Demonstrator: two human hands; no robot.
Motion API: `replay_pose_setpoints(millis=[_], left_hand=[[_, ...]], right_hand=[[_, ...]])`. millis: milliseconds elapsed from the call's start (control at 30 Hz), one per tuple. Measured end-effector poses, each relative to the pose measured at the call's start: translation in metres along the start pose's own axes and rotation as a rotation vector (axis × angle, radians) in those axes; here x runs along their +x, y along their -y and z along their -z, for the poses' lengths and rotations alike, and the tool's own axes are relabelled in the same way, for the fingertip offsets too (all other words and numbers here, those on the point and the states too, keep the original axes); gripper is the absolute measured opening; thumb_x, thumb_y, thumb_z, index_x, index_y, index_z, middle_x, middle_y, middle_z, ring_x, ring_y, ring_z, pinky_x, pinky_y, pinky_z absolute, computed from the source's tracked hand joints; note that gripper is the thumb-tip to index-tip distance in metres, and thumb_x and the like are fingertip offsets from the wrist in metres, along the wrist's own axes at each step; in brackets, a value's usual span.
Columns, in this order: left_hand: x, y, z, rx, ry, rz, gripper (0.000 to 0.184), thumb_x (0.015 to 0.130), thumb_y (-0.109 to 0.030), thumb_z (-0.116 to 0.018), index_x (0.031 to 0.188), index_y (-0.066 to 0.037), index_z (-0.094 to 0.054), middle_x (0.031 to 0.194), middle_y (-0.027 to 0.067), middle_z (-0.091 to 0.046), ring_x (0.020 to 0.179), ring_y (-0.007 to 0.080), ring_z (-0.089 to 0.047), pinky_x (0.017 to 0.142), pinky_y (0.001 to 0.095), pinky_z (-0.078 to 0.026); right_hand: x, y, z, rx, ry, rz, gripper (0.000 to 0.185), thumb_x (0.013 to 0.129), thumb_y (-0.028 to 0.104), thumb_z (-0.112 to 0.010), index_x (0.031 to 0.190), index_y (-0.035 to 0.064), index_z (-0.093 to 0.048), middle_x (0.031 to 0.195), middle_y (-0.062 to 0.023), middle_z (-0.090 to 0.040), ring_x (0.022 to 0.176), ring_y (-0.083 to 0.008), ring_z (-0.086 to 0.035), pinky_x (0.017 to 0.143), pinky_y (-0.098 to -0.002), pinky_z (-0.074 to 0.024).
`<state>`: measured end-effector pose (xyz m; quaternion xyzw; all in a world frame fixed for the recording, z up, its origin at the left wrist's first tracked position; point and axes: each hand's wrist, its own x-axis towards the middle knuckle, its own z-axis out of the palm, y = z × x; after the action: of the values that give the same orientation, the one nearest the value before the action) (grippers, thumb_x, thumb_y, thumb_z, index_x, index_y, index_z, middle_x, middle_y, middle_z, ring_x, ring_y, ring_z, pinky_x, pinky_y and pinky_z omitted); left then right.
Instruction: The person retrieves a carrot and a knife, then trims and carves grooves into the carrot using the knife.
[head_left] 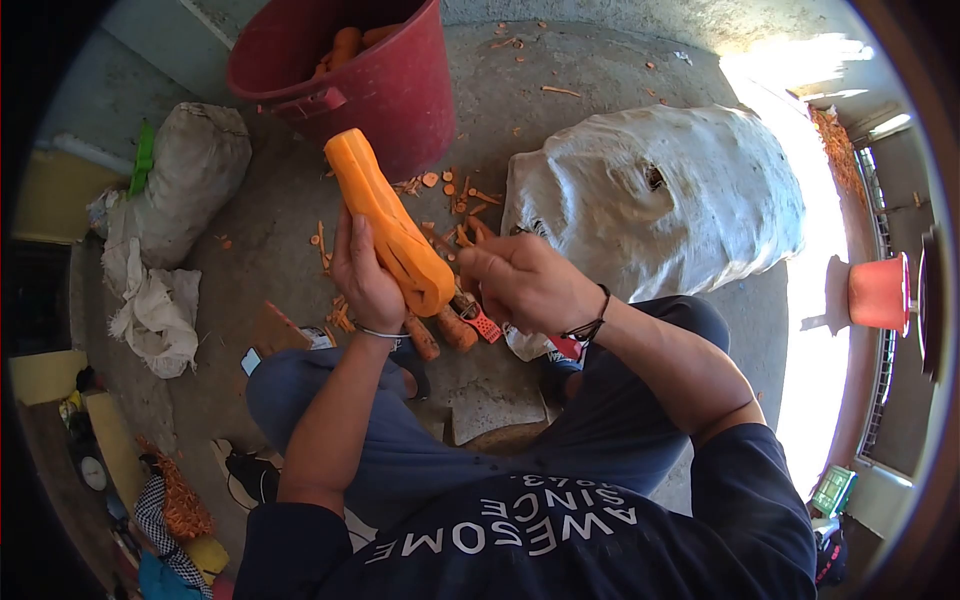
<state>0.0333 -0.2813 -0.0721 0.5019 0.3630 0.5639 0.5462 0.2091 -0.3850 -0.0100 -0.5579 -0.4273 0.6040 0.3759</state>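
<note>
A large peeled orange carrot [385, 225] lies tilted across my left hand [362, 272], its upper end pointing toward the bucket. My left fingers wrap its left side and underside. Just right of the carrot, my right hand [522, 280] is closed, with a thin tool partly showing at its fingers; what it is stays unclear. Unpeeled carrots [457, 328] lie on the floor below the held one, beside a red slotted object [482, 323]. Orange peelings and cut slices [430, 180] are scattered on the floor beyond my hands.
A dark red bucket [400, 95] with carrots inside stands ahead to the left. A big white sack [655, 195] lies ahead to the right. Another sack [195, 170] rests at the left. An orange-red pot [878, 291] is at the far right.
</note>
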Motion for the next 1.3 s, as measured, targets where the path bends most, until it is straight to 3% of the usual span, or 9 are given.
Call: replay_pose_setpoints(millis=[100,167,233,333,400,767,867,1000,1300], left_hand=[[0.005,0.006,0.018,-0.148,0.069,0.253,0.041,0.116,-0.032,-0.042,0.132,0.000,-0.062,0.114,0.0063,-0.066,0.101,0.0131,-0.065,0.090,0.0293,-0.053],[0.002,0.024,0.031,-0.233,0.238,0.344,0.050,0.116,-0.032,-0.042,0.148,0.003,-0.056,0.130,0.0107,-0.067,0.111,0.0143,-0.067,0.093,0.0286,-0.054],[-0.005,0.020,0.022,-0.202,0.229,0.302,0.049,0.116,-0.031,-0.043,0.149,0.003,-0.055,0.131,0.0105,-0.067,0.112,0.0141,-0.067,0.094,0.0286,-0.054],[-0.015,0.009,0.010,-0.191,0.193,0.254,0.049,0.115,-0.029,-0.046,0.151,0.004,-0.053,0.132,0.0101,-0.066,0.114,0.0143,-0.066,0.098,0.0289,-0.053],[-0.017,0.006,0.009,-0.213,0.173,0.249,0.050,0.115,-0.028,-0.047,0.152,0.004,-0.052,0.132,0.0101,-0.066,0.115,0.0146,-0.065,0.099,0.0291,-0.052],[-0.017,0.014,0.009,-0.121,0.200,0.149,0.054,0.115,-0.028,-0.050,0.157,0.006,-0.045,0.144,0.0140,-0.061,0.126,0.0167,-0.061,0.107,0.0306,-0.049],[-0.019,0.012,0.004,-0.107,0.159,0.135,0.043,0.115,-0.022,-0.044,0.149,0.004,-0.054,0.128,0.0094,-0.067,0.113,0.0139,-0.065,0.097,0.0291,-0.052],[-0.014,0.015,0.011,-0.092,0.226,0.090,0.053,0.115,-0.027,-0.049,0.157,0.006,-0.045,0.143,0.0143,-0.062,0.124,0.0174,-0.063,0.106,0.0303,-0.051],[-0.003,-0.001,0.009,-0.118,0.107,0.102,0.046,0.115,-0.027,-0.046,0.149,0.004,-0.053,0.126,0.0089,-0.067,0.108,0.0147,-0.066,0.095,0.0289,-0.053]], right_hand=[[0.009,-0.008,-0.002,0.111,-0.137,0.100,0.047,0.114,0.043,-0.052,0.099,0.0009,-0.066,0.064,0.0015,-0.055,0.055,-0.0062,-0.052,0.049,-0.0253,-0.0410],[0.018,-0.019,-0.002,0.075,-0.153,0.149,0.048,0.114,0.045,-0.052,0.100,0.0014,-0.065,0.065,0.0019,-0.054,0.056,-0.0058,-0.051,0.050,-0.0248,-0.0406],[0.019,-0.022,-0.001,0.040,-0.168,0.200,0.048,0.113,0.047,-0.053,0.101,0.0019,-0.064,0.065,0.0024,-0.054,0.056,-0.0055,-0.051,0.051,-0.0242,-0.0402],[0.016,-0.018,-0.003,-0.029,-0.071,0.188,0.050,0.114,0.042,-0.051,0.102,-0.0027,-0.069,0.068,-0.0056,-0.063,0.061,-0.0098,-0.060,0.058,-0.0298,-0.0489],[0.009,-0.014,-0.009,0.167,-0.011,0.009,0.052,0.115,0.044,-0.048,0.101,-0.0030,-0.068,0.065,-0.0053,-0.061,0.059,-0.0103,-0.061,0.054,-0.0289,-0.0470],[0.001,-0.005,-0.018,0.237,0.035,-0.087,0.054,0.115,0.049,-0.044,0.097,0.0029,-0.064,0.059,-0.0006,-0.053,0.044,-0.0088,-0.052,0.042,-0.0253,-0.0395],[0.005,-0.013,-0.019,0.150,-0.003,-0.044,0.054,0.116,0.048,-0.044,0.094,0.0028,-0.064,0.059,-0.0013,-0.054,0.044,-0.0093,-0.052,0.041,-0.0255,-0.0393],[0.006,-0.008,-0.014,0.034,0.043,-0.097,0.049,0.115,0.038,-0.047,0.097,-0.0032,-0.067,0.058,-0.0059,-0.057,0.047,-0.0143,-0.058,0.045,-0.0308,-0.0452],[0.002,0.011,0.003,-0.065,0.139,-0.198,0.053,0.115,0.042,-0.045,0.094,-0.0019,-0.068,0.061,-0.0062,-0.060,0.046,-0.0143,-0.055,0.045,-0.0308,-0.0458]])
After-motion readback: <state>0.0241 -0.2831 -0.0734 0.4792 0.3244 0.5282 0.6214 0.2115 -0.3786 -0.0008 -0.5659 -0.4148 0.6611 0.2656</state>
